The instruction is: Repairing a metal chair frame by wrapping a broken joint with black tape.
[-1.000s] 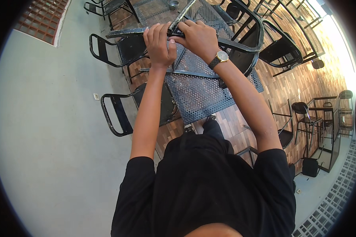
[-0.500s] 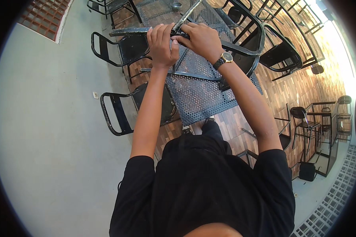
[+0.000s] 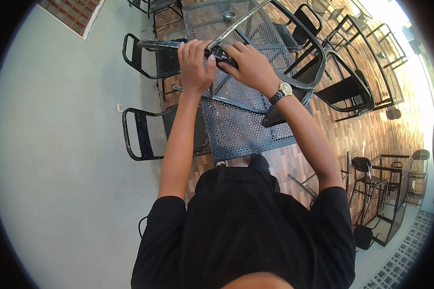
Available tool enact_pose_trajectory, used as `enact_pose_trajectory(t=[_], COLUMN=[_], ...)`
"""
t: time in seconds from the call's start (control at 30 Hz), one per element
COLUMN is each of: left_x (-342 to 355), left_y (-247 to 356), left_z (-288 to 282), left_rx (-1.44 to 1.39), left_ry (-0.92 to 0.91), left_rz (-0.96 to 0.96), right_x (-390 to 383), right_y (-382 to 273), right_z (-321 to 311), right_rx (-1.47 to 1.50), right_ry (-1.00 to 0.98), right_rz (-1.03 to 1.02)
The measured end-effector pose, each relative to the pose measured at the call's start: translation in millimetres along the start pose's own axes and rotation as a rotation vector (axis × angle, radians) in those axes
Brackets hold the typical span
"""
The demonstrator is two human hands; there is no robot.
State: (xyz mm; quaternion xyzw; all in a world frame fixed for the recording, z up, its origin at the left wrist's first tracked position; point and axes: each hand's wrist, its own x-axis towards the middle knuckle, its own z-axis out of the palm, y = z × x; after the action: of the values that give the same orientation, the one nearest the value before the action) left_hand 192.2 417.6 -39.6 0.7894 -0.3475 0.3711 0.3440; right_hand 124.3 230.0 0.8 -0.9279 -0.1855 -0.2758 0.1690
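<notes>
A black metal chair (image 3: 317,69) with scuffed, chipped tubing lies tipped over the perforated metal table (image 3: 231,130). My left hand (image 3: 196,67) has its fingers wrapped over a horizontal bar (image 3: 164,44) of the chair's frame, near where a speckled tube (image 3: 240,23) rises diagonally away from me. My right hand (image 3: 249,69), with a watch at the wrist, grips the dark junction of the same frame just right of my left hand; its fingertips and what lies under them are partly hidden. A small round metal ashtray (image 3: 229,16) sits at the table's far end.
Black chairs (image 3: 142,139) stand along the table's left side beside a pale wall (image 3: 67,159). More chairs (image 3: 347,91) and tables (image 3: 359,38) crowd the right side on a wood-patterned floor (image 3: 352,132). A stacked group of furniture (image 3: 381,183) is at lower right.
Both hands, still gripping the frame, sit slightly lower in the picture. My right hand's fingers have shifted on the junction. The view has moved a little, so the surrounding furniture appears shifted.
</notes>
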Motion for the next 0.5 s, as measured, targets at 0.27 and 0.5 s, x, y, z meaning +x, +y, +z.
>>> enact_pose_trajectory(t=[0.27,0.5], left_x=[25,67], left_y=[30,64], left_z=[-5,22], left_rx=[0.285,0.600], left_ry=[-0.249,-0.561], left_rz=[-0.321,-0.559], right_x=[-1,-23], right_y=[77,194], right_z=[-61,-82], right_rx=[0.593,0.456], right_ry=[-0.518,-0.321], right_rz=[0.079,-0.057])
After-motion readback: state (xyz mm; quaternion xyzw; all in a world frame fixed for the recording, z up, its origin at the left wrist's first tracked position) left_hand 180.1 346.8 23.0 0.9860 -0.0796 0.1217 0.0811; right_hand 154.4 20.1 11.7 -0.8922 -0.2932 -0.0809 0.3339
